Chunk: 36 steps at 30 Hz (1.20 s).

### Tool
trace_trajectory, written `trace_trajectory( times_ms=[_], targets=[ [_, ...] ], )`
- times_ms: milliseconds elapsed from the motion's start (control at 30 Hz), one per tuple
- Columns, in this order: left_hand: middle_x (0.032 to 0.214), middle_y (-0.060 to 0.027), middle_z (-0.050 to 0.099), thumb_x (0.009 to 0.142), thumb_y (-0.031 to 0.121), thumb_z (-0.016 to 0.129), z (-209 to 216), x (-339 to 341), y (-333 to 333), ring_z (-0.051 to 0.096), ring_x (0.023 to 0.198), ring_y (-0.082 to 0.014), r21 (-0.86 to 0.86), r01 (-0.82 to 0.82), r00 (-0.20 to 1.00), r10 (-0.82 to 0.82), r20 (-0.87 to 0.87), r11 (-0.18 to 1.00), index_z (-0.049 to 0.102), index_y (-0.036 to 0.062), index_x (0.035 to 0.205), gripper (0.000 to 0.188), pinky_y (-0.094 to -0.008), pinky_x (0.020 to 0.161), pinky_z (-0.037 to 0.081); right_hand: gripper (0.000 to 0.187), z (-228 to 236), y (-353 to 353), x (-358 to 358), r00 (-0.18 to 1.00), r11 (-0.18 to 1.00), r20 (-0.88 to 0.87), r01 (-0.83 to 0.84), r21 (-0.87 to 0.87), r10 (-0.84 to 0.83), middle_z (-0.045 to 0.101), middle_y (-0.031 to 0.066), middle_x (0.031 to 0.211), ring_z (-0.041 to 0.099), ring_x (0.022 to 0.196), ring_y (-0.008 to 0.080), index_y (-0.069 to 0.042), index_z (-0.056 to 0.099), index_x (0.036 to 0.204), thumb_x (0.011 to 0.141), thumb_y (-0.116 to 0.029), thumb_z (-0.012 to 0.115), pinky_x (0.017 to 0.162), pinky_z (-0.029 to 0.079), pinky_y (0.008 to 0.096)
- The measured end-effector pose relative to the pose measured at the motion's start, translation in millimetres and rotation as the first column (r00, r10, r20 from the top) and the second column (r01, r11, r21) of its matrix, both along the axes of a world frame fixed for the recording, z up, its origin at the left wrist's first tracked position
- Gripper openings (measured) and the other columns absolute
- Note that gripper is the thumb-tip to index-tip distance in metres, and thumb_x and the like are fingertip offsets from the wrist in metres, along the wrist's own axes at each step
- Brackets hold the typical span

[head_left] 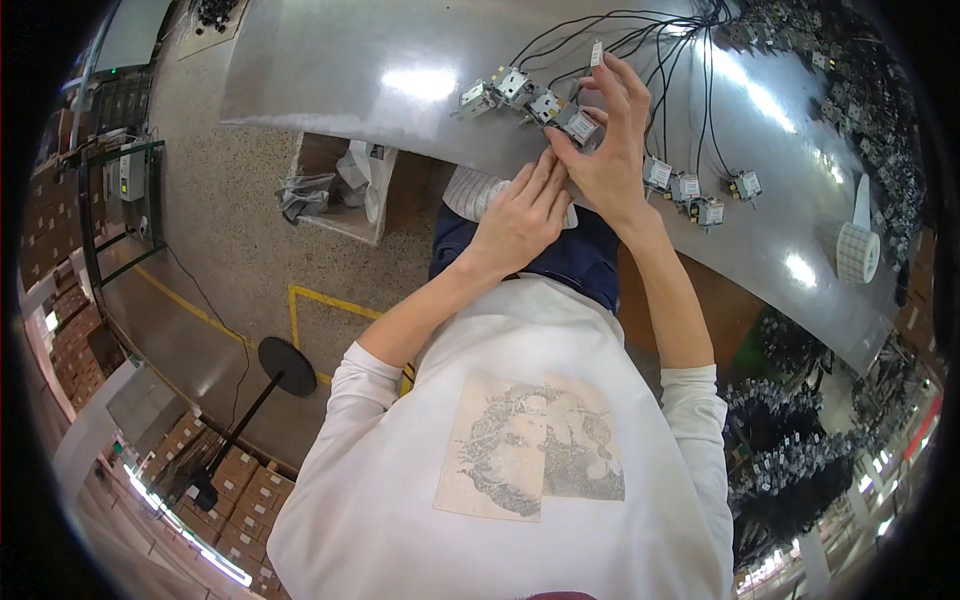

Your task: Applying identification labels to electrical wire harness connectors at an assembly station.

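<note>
My right hand (612, 165) is over the near edge of the metal table, its thumb and curled fingers around a small metal-cased switch unit (580, 126) with a white label on its face. A small white label (597, 54) sits at the tip of its raised index finger. My left hand (520, 215) lies just below, fingers pressed together and their tips by my right thumb; its own thumb is hidden. Under that hand, a white label roll (468, 192) shows at my lap. Beside the held unit are several similar switch units (515, 87) on black cables.
More switch units (686, 187) lie to the right on the table (330, 60). A tape roll (857, 252) stands farther right, near a dense heap of cabled units (865, 110). On the floor at left is an open box (385, 195) with plastic bags.
</note>
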<state>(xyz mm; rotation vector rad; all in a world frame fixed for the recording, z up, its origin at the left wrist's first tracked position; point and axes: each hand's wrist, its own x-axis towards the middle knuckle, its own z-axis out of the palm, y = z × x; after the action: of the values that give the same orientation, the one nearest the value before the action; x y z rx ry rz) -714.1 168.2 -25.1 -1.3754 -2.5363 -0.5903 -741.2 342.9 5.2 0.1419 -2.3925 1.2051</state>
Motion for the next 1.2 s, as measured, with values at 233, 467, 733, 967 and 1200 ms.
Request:
trace_trajectory(
  times_ms=[233,467,733,967,1200],
  targets=[
    [0.142,-0.0282,0.065,0.093,0.014,0.064,4.2,2.9,3.8,0.06,0.136,-0.0413,-0.114,0.015,0.992,-0.03,-0.127,0.993,0.069,-0.0041,0.099,0.02,-0.0485,0.106,0.05,0.101,31.9,36.7,29.1,0.998,0.998,0.044,-0.05,-0.031,0.051,0.028,0.0173,0.163,0.053,0.135,0.0265,-0.011,0.023,0.164,0.081,0.011,0.075,0.096,0.06,0.0418],
    [0.144,-0.0248,0.065,0.093,0.015,0.064,0.1,5.0,2.9,0.059,0.136,-0.0396,-0.097,0.033,0.991,-0.045,-0.126,0.995,0.068,-0.0018,0.096,0.018,-0.0463,0.098,0.052,0.09,52.4,137.5,64.0,0.94,0.903,0.269,-0.294,0.315,0.212,0.024,0.0221,0.168,0.046,0.143,0.0415,-0.02,0.03,0.16,0.083,0.017,0.057,0.11,0.052,0.0504],
    [0.146,-0.0202,0.064,0.092,0.015,0.066,4.3,3.1,3.9,0.06,0.135,-0.0403,-0.067,0.139,0.988,-0.142,-0.053,0.988,0.07,-0.0013,0.098,0.018,-0.0435,0.096,0.056,0.093,44.6,166.6,57.3,0.959,0.921,0.261,-0.193,0.337,0.105,0.026,0.0206,0.168,0.05,0.139,0.0372,-0.017,0.028,0.163,0.084,0.014,0.066,0.107,0.054,0.0485],
    [0.149,-0.0173,0.063,0.097,0.014,0.069,6.6,9.9,4.3,0.058,0.139,-0.0423,0.048,0.175,0.985,-0.175,-0.007,0.983,0.071,-0.0017,0.101,0.016,-0.0452,0.095,0.059,0.097,39.8,67.1,63.7,0.952,0.99,0.301,-0.013,-0.142,0.056,0.041,0.0176,0.161,0.07,0.111,0.0209,-0.012,0.022,0.168,0.09,0.008,0.075,0.087,0.059,0.0327],
    [0.147,-0.0149,0.065,0.094,0.015,0.068,-0.9,5.5,-0.9,0.059,0.137,-0.0407,0.035,0.131,0.991,-0.131,-0.006,0.991,0.071,0.0021,0.093,0.014,-0.046,0.097,0.059,0.097,13.4,38.1,57.6,0.972,0.996,0.234,0.027,-0.081,-0.008,0.045,0.0187,0.16,0.075,0.097,0.0179,-0.012,0.02,0.169,0.092,0.007,0.076,0.079,0.06,0.0281]
  ],
)
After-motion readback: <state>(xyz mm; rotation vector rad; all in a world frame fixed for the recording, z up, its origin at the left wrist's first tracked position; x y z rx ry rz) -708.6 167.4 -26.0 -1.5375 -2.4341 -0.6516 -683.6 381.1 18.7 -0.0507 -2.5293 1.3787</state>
